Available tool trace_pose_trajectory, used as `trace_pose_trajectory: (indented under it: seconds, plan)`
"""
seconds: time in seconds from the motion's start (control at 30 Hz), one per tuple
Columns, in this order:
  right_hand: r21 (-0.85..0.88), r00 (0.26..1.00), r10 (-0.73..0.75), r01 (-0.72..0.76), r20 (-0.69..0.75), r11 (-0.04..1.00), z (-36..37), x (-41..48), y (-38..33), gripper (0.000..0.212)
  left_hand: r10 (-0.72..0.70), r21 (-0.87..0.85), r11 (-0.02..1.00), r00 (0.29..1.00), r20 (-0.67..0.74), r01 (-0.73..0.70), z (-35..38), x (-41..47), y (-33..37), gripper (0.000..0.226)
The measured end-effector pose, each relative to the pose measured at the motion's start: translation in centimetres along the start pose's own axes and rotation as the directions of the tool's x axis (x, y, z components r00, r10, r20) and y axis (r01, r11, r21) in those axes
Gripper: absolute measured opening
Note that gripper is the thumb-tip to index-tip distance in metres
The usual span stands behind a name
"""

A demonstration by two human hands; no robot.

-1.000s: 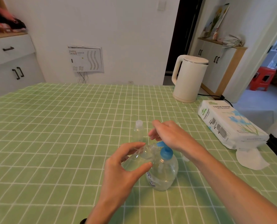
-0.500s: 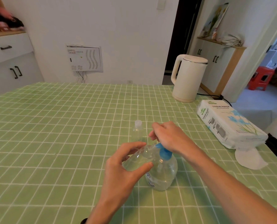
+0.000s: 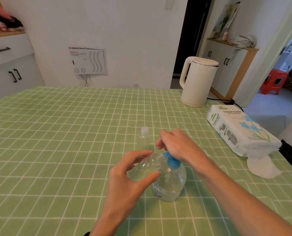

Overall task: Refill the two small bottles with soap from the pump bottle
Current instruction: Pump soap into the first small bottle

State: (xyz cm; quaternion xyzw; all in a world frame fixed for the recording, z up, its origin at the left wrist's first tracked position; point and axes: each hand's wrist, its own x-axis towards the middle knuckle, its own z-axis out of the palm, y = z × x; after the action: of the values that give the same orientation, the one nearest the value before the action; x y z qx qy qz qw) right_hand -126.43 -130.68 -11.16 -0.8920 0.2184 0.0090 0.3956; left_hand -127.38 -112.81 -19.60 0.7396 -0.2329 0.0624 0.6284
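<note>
A clear pump bottle (image 3: 170, 183) with a blue pump head (image 3: 172, 162) stands on the green checked tablecloth near me. My left hand (image 3: 129, 178) grips a small clear bottle (image 3: 146, 166), tilted with its mouth up against the blue nozzle. My right hand (image 3: 177, 144) rests on top of the pump head, fingers curled over it. A second small clear bottle (image 3: 144, 136) with a pale cap stands upright just behind the hands.
A cream electric kettle (image 3: 197, 80) stands at the back right with its cord trailing off the table. A pack of tissue paper (image 3: 239, 130) lies at the right edge, with a white sheet (image 3: 261, 167) in front of it. The tablecloth (image 3: 56, 133) stretches left.
My right hand has sunk slightly onto the blue pump head. The left hand keeps the small bottle at the nozzle.
</note>
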Motion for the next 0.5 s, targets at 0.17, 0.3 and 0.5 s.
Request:
trace_pose_trajectory:
  seconds: [0.17,0.3,0.5]
  plan:
    - [-0.035,1.000,-0.013,0.012,-0.024,0.999,-0.19,-0.37,-0.23,0.053,0.001,0.002,1.000,1.000,0.004,-0.001,-0.17,-0.11,0.24,0.051]
    - [-0.043,1.000,-0.025,0.025,-0.014,0.999,-0.60,-0.26,-0.52,0.058,0.007,-0.003,1.000,1.000,-0.003,-0.007,-0.36,-0.09,0.45,0.050]
    - [0.008,0.999,0.003,-0.003,-0.033,1.000,-0.23,-0.09,-0.17,0.049,0.009,-0.008,1.000,1.000,-0.002,-0.009,-0.19,-0.07,0.50,0.049]
